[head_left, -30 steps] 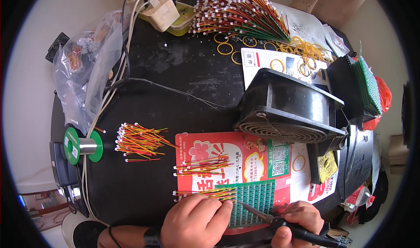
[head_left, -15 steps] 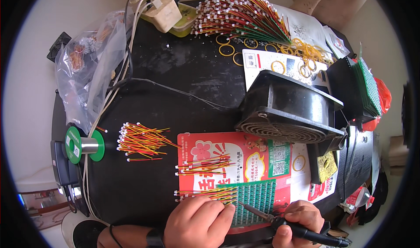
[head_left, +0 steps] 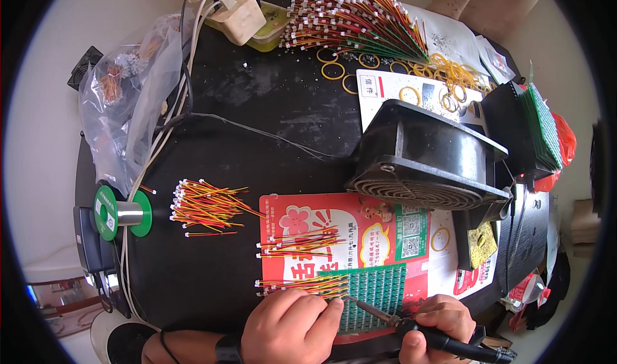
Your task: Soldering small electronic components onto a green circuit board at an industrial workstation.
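Observation:
A green circuit board panel [head_left: 379,296] lies on a red printed sheet. Red-and-yellow wires [head_left: 299,285] with white connectors lie across its left edge. My left hand [head_left: 292,325] is closed over the board's lower left, fingers pinched by the wire ends; the pinched wire is mostly hidden under them. In my right hand [head_left: 447,322] is a soldering iron [head_left: 411,328], its tip on or just above the board beside my left fingertips. Above the board, another row of wires [head_left: 302,243] rests on the red sheet [head_left: 276,213].
A wire pile [head_left: 209,203] and green solder spool [head_left: 106,213] are at left. A black fan [head_left: 430,152] stands beyond the board, with a yellow sponge [head_left: 481,245] at its right. Bundled wired boards [head_left: 360,23], rubber bands [head_left: 450,75] and a power adapter [head_left: 241,17] lie at the back.
The soldering iron's tip has shifted very slightly to the left, toward my left fingertips. Both hands otherwise keep nearly the same place.

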`<state>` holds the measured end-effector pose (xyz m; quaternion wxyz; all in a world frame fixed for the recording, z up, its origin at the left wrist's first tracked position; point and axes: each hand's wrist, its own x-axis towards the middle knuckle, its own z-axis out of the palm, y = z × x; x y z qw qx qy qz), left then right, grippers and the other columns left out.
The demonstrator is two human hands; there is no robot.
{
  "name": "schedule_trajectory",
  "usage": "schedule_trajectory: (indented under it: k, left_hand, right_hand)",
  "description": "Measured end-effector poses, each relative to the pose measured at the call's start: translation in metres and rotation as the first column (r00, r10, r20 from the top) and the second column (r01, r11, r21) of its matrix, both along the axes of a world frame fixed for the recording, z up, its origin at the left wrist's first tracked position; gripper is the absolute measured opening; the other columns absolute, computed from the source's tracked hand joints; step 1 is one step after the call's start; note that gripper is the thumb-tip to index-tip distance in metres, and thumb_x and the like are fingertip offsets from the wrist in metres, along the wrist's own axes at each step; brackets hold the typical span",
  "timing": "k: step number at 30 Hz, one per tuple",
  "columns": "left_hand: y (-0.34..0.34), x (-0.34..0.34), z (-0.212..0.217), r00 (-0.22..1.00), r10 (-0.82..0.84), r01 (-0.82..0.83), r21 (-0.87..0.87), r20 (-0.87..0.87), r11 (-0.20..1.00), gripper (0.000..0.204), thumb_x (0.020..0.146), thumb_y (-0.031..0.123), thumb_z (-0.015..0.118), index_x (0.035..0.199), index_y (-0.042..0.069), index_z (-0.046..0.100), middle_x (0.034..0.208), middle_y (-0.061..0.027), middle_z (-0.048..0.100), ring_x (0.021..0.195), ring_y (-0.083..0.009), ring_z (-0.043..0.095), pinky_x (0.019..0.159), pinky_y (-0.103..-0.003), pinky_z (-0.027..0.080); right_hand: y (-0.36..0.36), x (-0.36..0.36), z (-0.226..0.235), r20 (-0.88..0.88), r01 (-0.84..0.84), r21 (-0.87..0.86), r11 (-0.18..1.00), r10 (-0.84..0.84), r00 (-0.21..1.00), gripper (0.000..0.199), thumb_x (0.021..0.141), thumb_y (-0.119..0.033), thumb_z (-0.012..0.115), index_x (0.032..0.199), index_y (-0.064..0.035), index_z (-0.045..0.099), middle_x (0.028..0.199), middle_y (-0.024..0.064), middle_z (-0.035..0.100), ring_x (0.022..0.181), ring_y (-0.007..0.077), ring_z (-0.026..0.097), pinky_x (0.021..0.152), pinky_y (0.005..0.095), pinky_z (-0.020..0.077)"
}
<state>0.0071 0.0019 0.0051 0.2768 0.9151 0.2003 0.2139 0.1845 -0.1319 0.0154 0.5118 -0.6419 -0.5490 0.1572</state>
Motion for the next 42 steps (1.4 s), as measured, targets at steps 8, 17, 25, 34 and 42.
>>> schedule_trajectory:
  k: [8,17,25,34,42]
  left_hand:
    - [-0.0003,-0.0002,0.0002,1.000,0.002,-0.002,-0.003,0.002,1.000,0.014,0.079,-0.003,0.068,0.093,-0.005,0.068,0.082,-0.0130,0.057,0.077,-0.0306,0.060,0.072,-0.039,0.053]
    - [0.0002,0.0018,0.0001,1.000,0.023,-0.023,-0.057,0.002,0.998,0.017,0.076,-0.004,0.068,0.093,-0.004,0.068,0.085,-0.0134,0.059,0.078,-0.0315,0.061,0.073,-0.039,0.053]
    - [-0.0001,0.0013,0.0016,0.999,0.035,-0.035,-0.074,-0.007,0.997,0.017,0.077,-0.004,0.068,0.094,-0.004,0.068,0.086,-0.0133,0.060,0.079,-0.0314,0.061,0.073,-0.039,0.053]
    - [0.0004,0.0006,0.0016,1.000,0.016,-0.017,-0.081,-0.016,0.997,0.018,0.077,-0.004,0.069,0.094,-0.004,0.069,0.086,-0.0133,0.060,0.080,-0.0311,0.061,0.073,-0.039,0.053]
    - [0.0003,0.0021,0.0004,0.999,0.031,-0.032,-0.055,-0.012,0.998,0.018,0.077,-0.004,0.068,0.095,-0.005,0.069,0.086,-0.0134,0.060,0.080,-0.0312,0.061,0.073,-0.039,0.053]
  right_hand:
    - [-0.0005,-0.0042,-0.0047,-0.015,0.066,0.096,0.993,-0.064,0.998,0.026,0.093,-0.016,0.071,0.098,0.0048,0.055,0.066,0.0131,0.058,0.052,0.0219,0.056,0.049,0.0343,0.0450]
    - [-0.0011,-0.0021,-0.0027,-0.001,0.041,0.042,0.998,-0.041,0.999,0.025,0.092,-0.015,0.071,0.096,0.0051,0.056,0.066,0.0134,0.057,0.052,0.0221,0.056,0.049,0.0340,0.0443]
    - [0.0011,-0.0014,0.0007,0.007,0.026,0.013,1.000,-0.026,1.000,0.023,0.092,-0.013,0.070,0.097,0.0046,0.057,0.065,0.0138,0.058,0.050,0.0220,0.055,0.048,0.0341,0.0435]
    - [0.0004,-0.0009,-0.0001,-0.009,0.009,0.008,1.000,-0.009,1.000,0.023,0.092,-0.013,0.070,0.097,0.0044,0.056,0.065,0.0140,0.058,0.050,0.0226,0.056,0.048,0.0343,0.0440]
    - [-0.0010,-0.0031,-0.0041,-0.009,0.051,0.092,0.994,-0.050,0.999,0.026,0.094,-0.016,0.069,0.097,0.0053,0.055,0.065,0.0137,0.057,0.052,0.0219,0.056,0.049,0.0340,0.0447]
